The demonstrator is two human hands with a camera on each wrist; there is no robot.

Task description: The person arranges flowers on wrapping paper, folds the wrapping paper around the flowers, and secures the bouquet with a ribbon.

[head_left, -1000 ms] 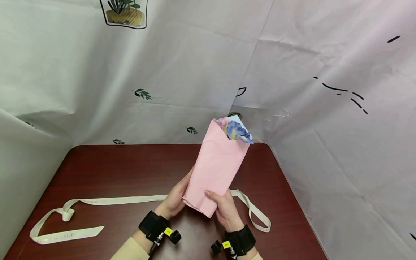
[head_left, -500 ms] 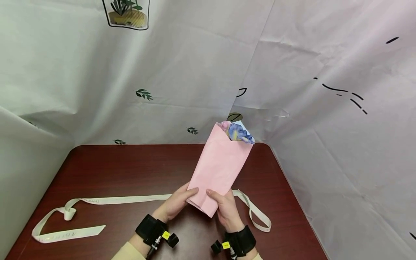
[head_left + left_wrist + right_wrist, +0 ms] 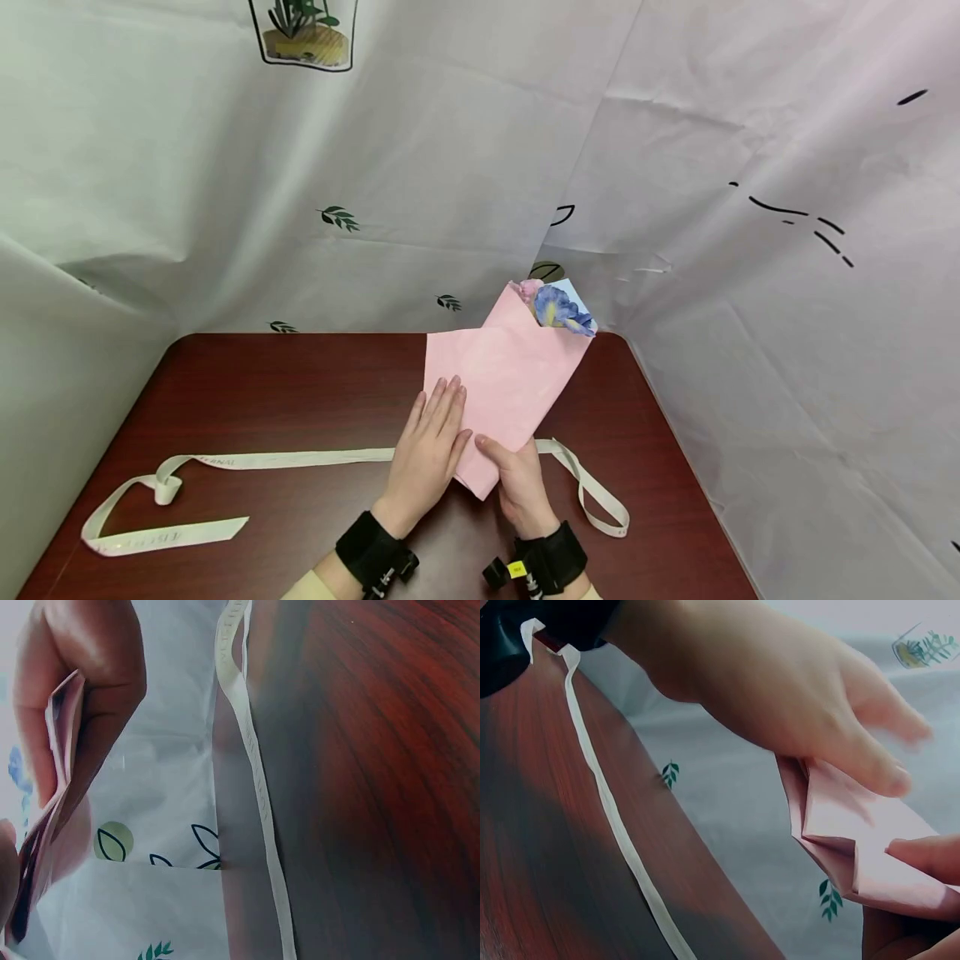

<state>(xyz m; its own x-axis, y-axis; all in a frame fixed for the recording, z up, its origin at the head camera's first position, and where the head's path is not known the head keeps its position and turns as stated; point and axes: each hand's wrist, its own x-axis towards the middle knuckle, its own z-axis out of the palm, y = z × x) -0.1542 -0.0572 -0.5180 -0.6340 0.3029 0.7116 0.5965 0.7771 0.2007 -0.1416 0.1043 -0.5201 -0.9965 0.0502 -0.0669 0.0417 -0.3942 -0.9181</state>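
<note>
A bouquet wrapped in pink paper [image 3: 517, 375] is held up at a tilt over the table. A blue flower [image 3: 557, 307] and a pink flower [image 3: 527, 289] show at its top, with a pale blue sheet edge behind. My right hand [image 3: 522, 487] grips the lower end, thumb on the front and the other fingers behind. My left hand [image 3: 425, 454] lies with straight fingers on the paper's left side, where a flap stands out to the left. The right wrist view shows the folded paper layers at the bottom end [image 3: 832, 855].
A long cream ribbon [image 3: 300, 460] with printed lettering stretches across the dark red table [image 3: 300, 392] behind the hands. It curls at the left and loops at the right. A white printed cloth [image 3: 420, 167] hangs around the table.
My left hand has gone from gripping the lower left edge to lying flat on the paper's front. The paper's left side has spread outward, while my right hand keeps its grip.
</note>
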